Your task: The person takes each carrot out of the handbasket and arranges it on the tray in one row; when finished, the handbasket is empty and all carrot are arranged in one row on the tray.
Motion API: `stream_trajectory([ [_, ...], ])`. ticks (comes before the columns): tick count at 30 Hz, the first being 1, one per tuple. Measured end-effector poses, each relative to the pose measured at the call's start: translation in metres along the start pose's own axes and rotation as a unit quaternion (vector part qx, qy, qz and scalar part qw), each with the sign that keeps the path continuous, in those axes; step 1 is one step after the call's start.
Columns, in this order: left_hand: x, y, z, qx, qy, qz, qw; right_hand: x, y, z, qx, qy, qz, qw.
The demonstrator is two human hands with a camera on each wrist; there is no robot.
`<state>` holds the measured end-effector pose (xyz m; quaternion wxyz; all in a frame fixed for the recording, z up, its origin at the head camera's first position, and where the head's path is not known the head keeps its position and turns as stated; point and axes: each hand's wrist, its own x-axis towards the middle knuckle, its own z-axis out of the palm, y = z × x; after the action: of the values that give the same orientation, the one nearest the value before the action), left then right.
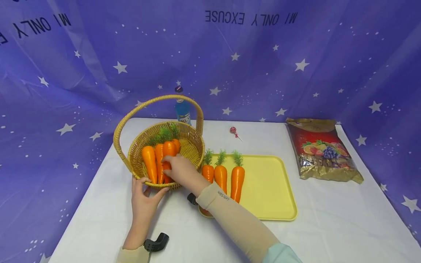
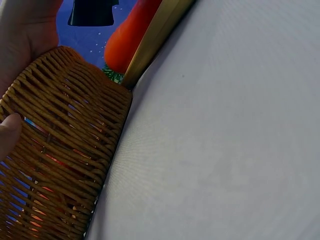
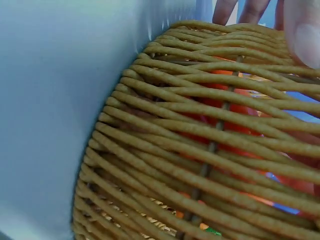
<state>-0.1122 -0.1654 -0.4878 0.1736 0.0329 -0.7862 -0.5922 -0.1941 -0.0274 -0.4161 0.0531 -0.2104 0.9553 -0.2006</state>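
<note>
A wicker basket point(image 1: 194, 146) with a tall handle holds several orange carrots point(image 1: 150, 160), green tops toward the back. At its near rim, the left hand point(image 1: 143, 201) grips the basket, fingers over the edge and thumb against the outside; the thumb tip also shows on the weave point(image 2: 60, 125) in the left wrist view. Inside the basket the right hand point(image 1: 184, 171) curls its fingers and thumb round a carrot, partly hiding it. The right wrist view shows mostly the basket's woven side point(image 3: 200, 115), with orange behind the gaps.
Right of the basket, a yellow tray point(image 1: 269, 186) bears three carrots point(image 1: 237, 182) with green tops, partly behind the right forearm. A blue bottle point(image 1: 182, 111) stands behind the basket. A lollipop point(image 1: 233, 130) lies at the back; a red and gold bag point(image 1: 323, 151) lies far right.
</note>
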Motion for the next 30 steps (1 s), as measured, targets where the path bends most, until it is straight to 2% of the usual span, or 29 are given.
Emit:
stream_trajectory([
  [9, 0.0, 0.002, -0.001, 0.01, -0.001, -0.001, 0.9999, -0.004, 0.005, -0.002, 0.068, 0.034, -0.012, 0.997],
  [18, -0.001, 0.001, 0.001, -0.001, -0.001, -0.002, 1.0, -0.015, 0.014, -0.012, 0.144, 0.081, -0.036, 0.9857],
  [23, -0.001, 0.0, 0.001, -0.003, -0.002, -0.004, 1.0, -0.033, 0.021, -0.029, 0.192, 0.107, -0.046, 0.9744],
  [30, -0.001, 0.003, 0.0, 0.001, -0.003, -0.012, 0.9999, -0.07, 0.041, -0.054, 0.259, 0.15, -0.038, 0.9535],
])
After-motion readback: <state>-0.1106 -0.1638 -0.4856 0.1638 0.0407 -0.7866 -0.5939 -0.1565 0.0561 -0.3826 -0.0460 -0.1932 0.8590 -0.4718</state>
